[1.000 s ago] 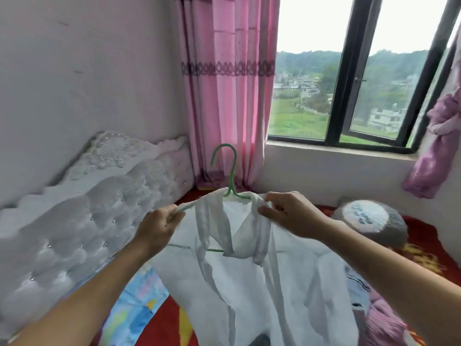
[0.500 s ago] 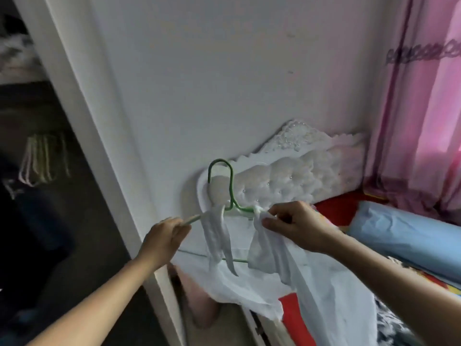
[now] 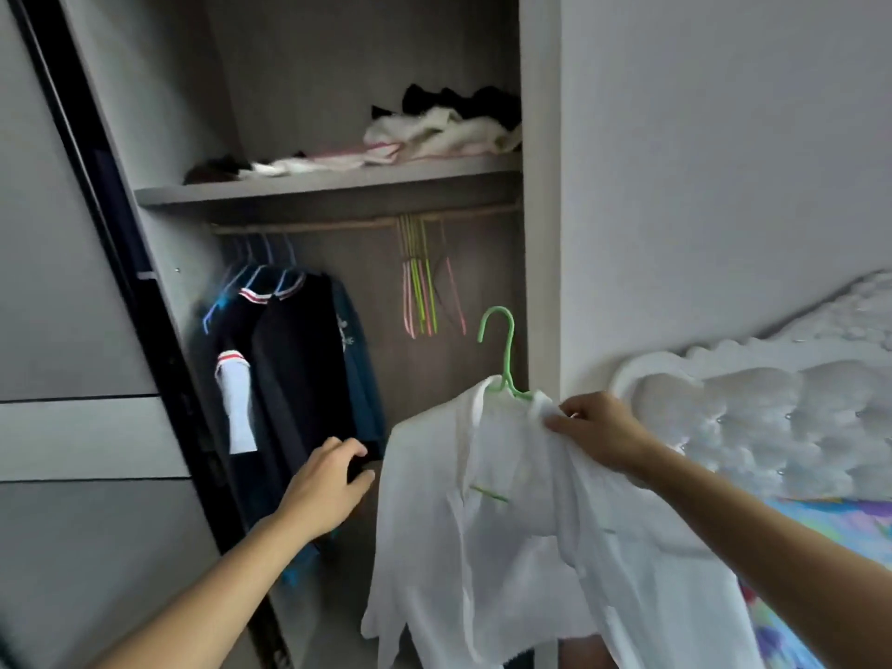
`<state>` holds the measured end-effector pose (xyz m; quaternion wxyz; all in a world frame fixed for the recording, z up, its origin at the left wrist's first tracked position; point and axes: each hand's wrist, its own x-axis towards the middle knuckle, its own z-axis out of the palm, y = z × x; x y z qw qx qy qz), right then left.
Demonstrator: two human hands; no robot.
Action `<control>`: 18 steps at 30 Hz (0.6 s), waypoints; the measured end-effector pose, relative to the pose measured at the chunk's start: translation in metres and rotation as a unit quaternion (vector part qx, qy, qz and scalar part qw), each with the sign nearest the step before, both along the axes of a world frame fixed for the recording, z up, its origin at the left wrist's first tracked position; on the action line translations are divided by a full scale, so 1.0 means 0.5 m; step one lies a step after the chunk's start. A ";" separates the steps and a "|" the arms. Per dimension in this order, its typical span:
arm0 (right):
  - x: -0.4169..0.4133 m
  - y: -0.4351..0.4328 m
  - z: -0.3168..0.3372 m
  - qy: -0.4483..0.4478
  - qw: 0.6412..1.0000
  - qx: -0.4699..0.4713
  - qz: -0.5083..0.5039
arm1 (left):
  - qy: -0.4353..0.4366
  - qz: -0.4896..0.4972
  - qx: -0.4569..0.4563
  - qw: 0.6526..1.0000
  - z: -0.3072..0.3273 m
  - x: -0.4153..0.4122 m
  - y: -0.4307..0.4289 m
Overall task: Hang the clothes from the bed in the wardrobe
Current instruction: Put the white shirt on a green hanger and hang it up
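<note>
A white shirt (image 3: pixel 482 533) hangs on a green hanger (image 3: pixel 503 352) in front of the open wardrobe's right side. My right hand (image 3: pixel 596 437) pinches the shirt's right shoulder at the hanger and carries both. The hanger's hook stands free, below the wardrobe rail (image 3: pixel 338 226). My left hand (image 3: pixel 328 480) is off the hanger, with loosely curled fingers at the lower edge of the dark clothes (image 3: pixel 294 374) hanging on the rail's left part. Whether it touches them I cannot tell.
Several empty pink and green hangers (image 3: pixel 425 292) hang on the rail's right part. A shelf (image 3: pixel 328 182) above holds folded clothes. The sliding door (image 3: pixel 72 379) is at the left. The white padded headboard (image 3: pixel 753 417) and the bed (image 3: pixel 835 533) are at the right.
The view has swung left from the bed to the open wardrobe. My left hand has let go of the hanger's left end and moved toward the dark clothes. My right hand keeps its hold.
</note>
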<state>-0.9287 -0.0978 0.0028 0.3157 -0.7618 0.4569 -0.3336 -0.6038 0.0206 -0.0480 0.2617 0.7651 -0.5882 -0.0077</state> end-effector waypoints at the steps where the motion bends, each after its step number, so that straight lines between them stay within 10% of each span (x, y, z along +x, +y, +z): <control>1: 0.051 -0.008 -0.006 -0.016 1.000 0.025 -0.006 | -0.007 0.012 0.012 1.000 0.001 0.047 0.010; 18: 0.749 -0.269 0.176 -0.243 0.949 0.198 -0.018 | -0.062 0.088 0.042 0.993 0.090 0.479 -0.062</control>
